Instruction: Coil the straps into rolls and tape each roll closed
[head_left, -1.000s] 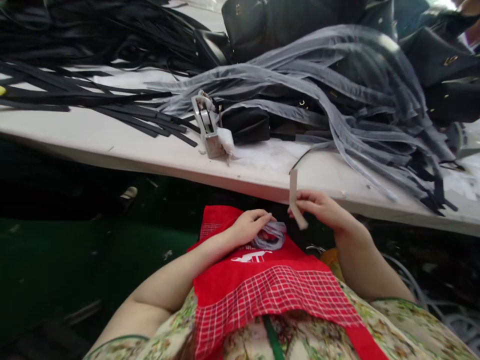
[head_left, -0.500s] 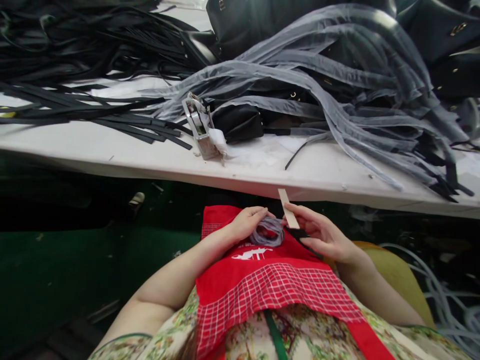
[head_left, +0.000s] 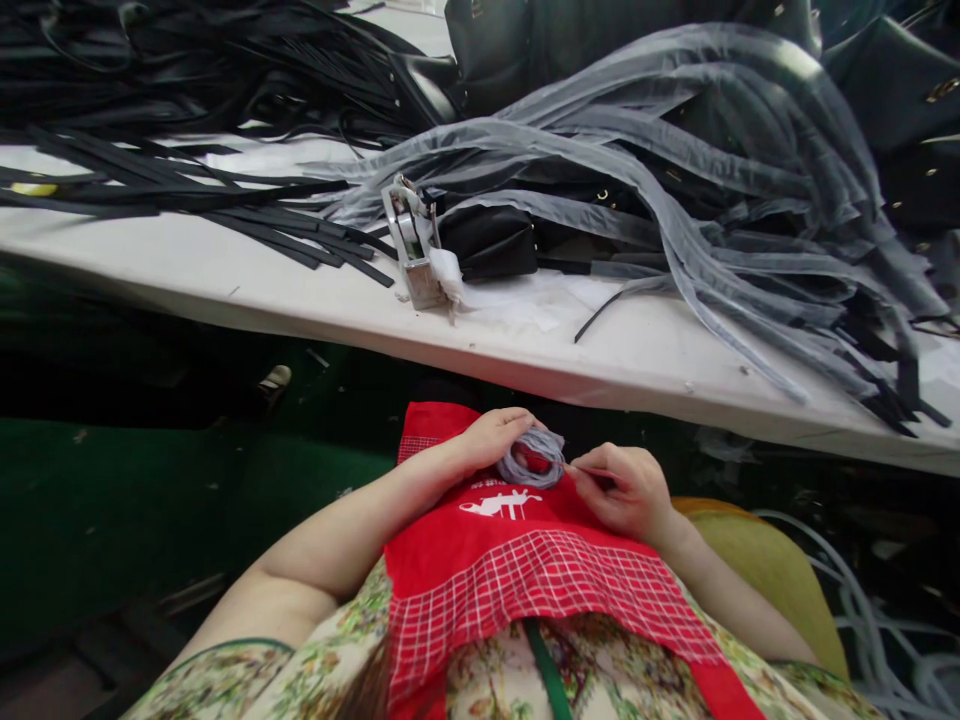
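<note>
A small coil of grey cord (head_left: 553,468) is held over the red apron (head_left: 465,500) on my lap. My left hand (head_left: 496,438) closes around the coil's upper left side, and some fingers are hidden behind the loops. To the right, my right hand (head_left: 628,490) is closed in a pinch on a flat pale strip (head_left: 594,470), now seen nearly edge-on. The strip's tip points at the coil's right side; whether it touches the cord, I cannot tell.
Ahead runs a white table (head_left: 322,310) with black straps (head_left: 262,215), plastic-wrapped straps (head_left: 660,190) and black bags (head_left: 510,50). Near its edge stands a metal tape dispenser (head_left: 420,250). A yellow-green seat (head_left: 757,560) and pale tubing (head_left: 855,590) are at right; a person's shoe (head_left: 274,383) shows at left.
My right hand has lowered and turned, bringing the pale strip from upright and flat-facing to nearly edge-on beside the coil. My left hand keeps its hold. The view has shifted slightly.
</note>
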